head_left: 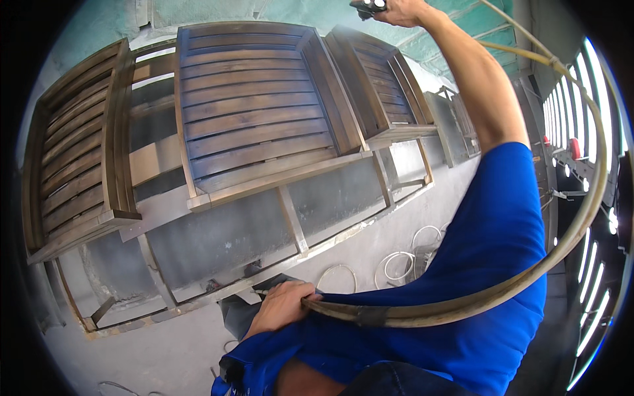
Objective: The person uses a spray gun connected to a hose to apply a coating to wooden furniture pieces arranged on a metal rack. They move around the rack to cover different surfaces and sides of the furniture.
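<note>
3 slatted wood panels are set side by side on the desk (290,221): left panel (76,142), middle panel (251,99) & right panel (383,72). Brown colour is seen on all visible slats, w/ a bluish sheen on the middle one, so coating is judged to be well underway; whether any coat is finished can't be told, & the undersides are hidden. A dark tool (368,8), prob. a sprayer, is gripped by the right hand (401,12) at the top edge, partly cut off. The hose (462,313) is held in the left hand (284,305), fingers closed round it. Poss. left: any thin spots, too fine to be made out.
</note>
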`<state>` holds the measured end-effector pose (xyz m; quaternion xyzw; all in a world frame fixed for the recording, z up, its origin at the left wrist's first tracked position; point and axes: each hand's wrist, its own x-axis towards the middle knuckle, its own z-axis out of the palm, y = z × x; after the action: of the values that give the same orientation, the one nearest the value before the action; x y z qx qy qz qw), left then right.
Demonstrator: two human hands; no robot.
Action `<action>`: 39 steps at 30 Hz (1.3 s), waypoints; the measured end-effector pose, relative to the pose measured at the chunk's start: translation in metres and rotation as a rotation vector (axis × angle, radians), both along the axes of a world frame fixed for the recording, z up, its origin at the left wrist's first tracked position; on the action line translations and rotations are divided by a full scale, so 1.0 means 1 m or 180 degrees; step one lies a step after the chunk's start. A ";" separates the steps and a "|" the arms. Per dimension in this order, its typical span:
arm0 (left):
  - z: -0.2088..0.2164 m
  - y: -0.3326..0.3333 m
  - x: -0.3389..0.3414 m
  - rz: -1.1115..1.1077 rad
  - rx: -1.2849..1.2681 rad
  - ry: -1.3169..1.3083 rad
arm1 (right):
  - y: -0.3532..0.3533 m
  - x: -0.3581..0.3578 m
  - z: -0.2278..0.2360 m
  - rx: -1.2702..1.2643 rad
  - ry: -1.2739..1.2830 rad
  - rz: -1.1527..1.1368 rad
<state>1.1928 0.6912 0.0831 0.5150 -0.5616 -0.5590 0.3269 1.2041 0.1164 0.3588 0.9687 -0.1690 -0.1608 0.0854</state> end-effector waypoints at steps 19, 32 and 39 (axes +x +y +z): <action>0.013 0.002 0.010 -0.0366 -0.0473 -0.0089 | 0.180 -0.119 0.045 0.0111 -0.0002 -0.0449; 0.022 0.002 -0.015 -0.0066 -0.0160 -0.0053 | 0.221 -0.139 0.048 -0.0124 0.0666 -0.0816; 0.012 0.010 -0.012 0.0257 -0.0166 -0.0244 | 0.133 -0.200 0.039 -0.1131 -0.0188 -0.0840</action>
<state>1.1807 0.7014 0.0951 0.5496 -0.5669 -0.5104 0.3407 1.0045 0.2499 0.3977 0.9122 -0.3223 -0.1097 0.2280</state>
